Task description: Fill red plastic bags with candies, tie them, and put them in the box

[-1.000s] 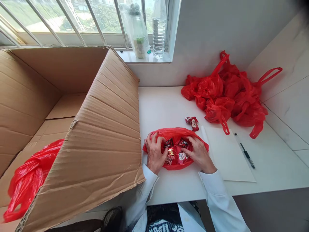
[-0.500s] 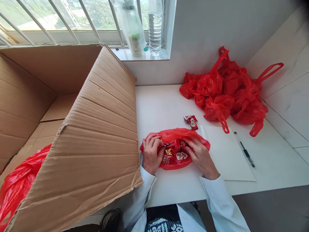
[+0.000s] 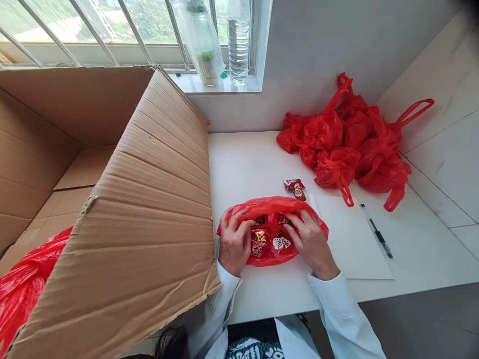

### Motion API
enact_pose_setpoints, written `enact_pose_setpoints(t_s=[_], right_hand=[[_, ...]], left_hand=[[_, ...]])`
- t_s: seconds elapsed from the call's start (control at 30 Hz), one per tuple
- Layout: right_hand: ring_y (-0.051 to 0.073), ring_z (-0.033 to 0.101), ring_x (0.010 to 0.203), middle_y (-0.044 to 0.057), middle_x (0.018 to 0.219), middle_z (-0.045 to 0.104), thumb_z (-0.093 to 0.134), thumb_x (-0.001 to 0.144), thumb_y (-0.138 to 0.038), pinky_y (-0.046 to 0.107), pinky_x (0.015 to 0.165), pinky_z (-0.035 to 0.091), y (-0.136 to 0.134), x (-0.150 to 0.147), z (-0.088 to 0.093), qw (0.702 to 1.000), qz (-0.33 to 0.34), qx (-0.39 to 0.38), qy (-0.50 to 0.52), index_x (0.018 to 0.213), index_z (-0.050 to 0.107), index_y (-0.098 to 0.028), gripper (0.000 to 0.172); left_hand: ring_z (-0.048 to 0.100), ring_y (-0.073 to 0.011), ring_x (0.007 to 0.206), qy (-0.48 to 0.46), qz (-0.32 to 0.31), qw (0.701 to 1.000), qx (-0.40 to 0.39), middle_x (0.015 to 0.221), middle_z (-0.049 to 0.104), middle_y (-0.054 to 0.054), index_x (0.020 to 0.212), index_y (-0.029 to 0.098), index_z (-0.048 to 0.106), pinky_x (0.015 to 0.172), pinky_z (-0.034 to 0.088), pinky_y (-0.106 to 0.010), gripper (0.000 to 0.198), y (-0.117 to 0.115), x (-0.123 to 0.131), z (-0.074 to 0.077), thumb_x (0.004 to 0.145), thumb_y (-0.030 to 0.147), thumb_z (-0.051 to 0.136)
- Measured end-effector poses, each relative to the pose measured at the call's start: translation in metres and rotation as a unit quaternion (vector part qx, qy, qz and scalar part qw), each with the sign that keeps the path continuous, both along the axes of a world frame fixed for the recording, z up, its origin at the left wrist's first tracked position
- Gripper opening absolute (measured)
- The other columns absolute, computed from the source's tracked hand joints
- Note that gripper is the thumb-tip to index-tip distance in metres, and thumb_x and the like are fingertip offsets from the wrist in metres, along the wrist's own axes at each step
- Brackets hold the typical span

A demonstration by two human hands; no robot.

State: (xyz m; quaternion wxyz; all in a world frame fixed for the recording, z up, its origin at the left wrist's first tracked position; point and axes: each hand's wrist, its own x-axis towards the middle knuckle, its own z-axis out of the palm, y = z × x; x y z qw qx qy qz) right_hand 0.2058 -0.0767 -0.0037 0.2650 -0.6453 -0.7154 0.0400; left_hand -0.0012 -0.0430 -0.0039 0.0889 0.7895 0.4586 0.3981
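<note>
A red plastic bag (image 3: 269, 261) lies on the white table in front of me, its mouth spread wide. Several wrapped candies (image 3: 261, 236) in dark red wrappers with white print show inside it. At the bag's left end is my left hand (image 3: 235, 242), its curved fingers gripping the rim. My right hand (image 3: 310, 242) grips the right end, with fingertips reaching inside beside a candy; part of the bag's edge is hidden under the fingers. Just beyond the bag, a couple of loose candies (image 3: 295, 188) rest on the table.
A large open cardboard box (image 3: 157, 209) fills the left side, with a red bag (image 3: 33, 279) inside. Bunched red plastic bags (image 3: 348, 139) lie at the back right. Paper (image 3: 359, 249) and a black pen (image 3: 379, 237) sit right. A water bottle (image 3: 238, 47) stands on the sill.
The bag's mouth is spread a little wider and the candies inside show more plainly. My hands have shifted only slightly. The whole view has moved a touch.
</note>
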Motion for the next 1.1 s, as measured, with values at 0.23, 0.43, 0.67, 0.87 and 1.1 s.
enact_pose_setpoints(t_s=[0.23, 0.43, 0.67, 0.87, 1.1], right_hand=[[0.026, 0.048, 0.122, 0.011, 0.127, 0.054, 0.045, 0.094, -0.022, 0.047, 0.102, 0.046, -0.003, -0.011, 0.004, 0.998, 0.061, -0.029, 0.007, 0.127, 0.057, -0.020, 0.034], [0.026, 0.039, 0.132, 0.008, 0.134, 0.053, 0.048, 0.092, -0.017, 0.047, 0.105, 0.045, -0.005, -0.028, 0.008, 0.989, 0.141, -0.033, 0.011, 0.118, 0.063, -0.023, 0.031], [0.031, 0.040, 0.130, 0.013, 0.139, 0.048, 0.042, 0.087, -0.005, 0.050, 0.097, 0.050, -0.001, -0.032, -0.003, 0.995, 0.085, -0.049, -0.013, 0.131, 0.057, -0.025, 0.050], [0.023, 0.052, 0.114, 0.008, 0.120, 0.060, 0.032, 0.086, 0.002, 0.042, 0.094, 0.052, -0.008, -0.015, 0.014, 0.990, 0.107, -0.049, 0.072, 0.123, 0.062, -0.023, 0.054], [0.024, 0.052, 0.106, 0.008, 0.102, 0.062, 0.037, 0.083, 0.004, 0.041, 0.083, 0.055, -0.024, -0.001, 0.024, 0.986, 0.136, -0.094, 0.008, 0.100, 0.071, -0.023, 0.047]], left_hand=[[0.017, -0.0392, 0.140, 0.123, 0.010, 0.989, -0.082, 0.143, 0.043, -0.013, 0.125, 0.019, 0.060, 0.109, 0.027, -0.065, 0.047, -0.006, -0.001, -0.001, 0.082, 0.005, 0.046], [0.014, -0.0461, 0.141, 0.173, 0.002, 0.978, -0.117, 0.149, 0.037, -0.014, 0.136, 0.022, 0.050, 0.105, 0.020, -0.075, 0.064, -0.010, -0.001, -0.002, 0.074, 0.008, 0.050], [0.021, -0.0426, 0.139, 0.131, -0.002, 0.988, -0.085, 0.141, 0.045, -0.015, 0.129, 0.017, 0.055, 0.105, 0.026, -0.070, 0.060, -0.009, -0.005, -0.001, 0.070, 0.009, 0.053], [0.032, -0.0339, 0.131, 0.048, -0.044, 0.997, -0.027, 0.120, 0.060, -0.010, 0.087, 0.020, 0.067, 0.106, 0.034, -0.056, 0.014, -0.013, -0.012, 0.003, 0.082, 0.014, 0.056], [0.054, -0.0279, 0.105, 0.081, -0.105, 0.990, -0.055, 0.085, 0.069, 0.000, 0.083, 0.025, 0.067, 0.108, 0.024, -0.059, 0.014, -0.019, -0.022, -0.009, 0.073, 0.033, 0.073]])
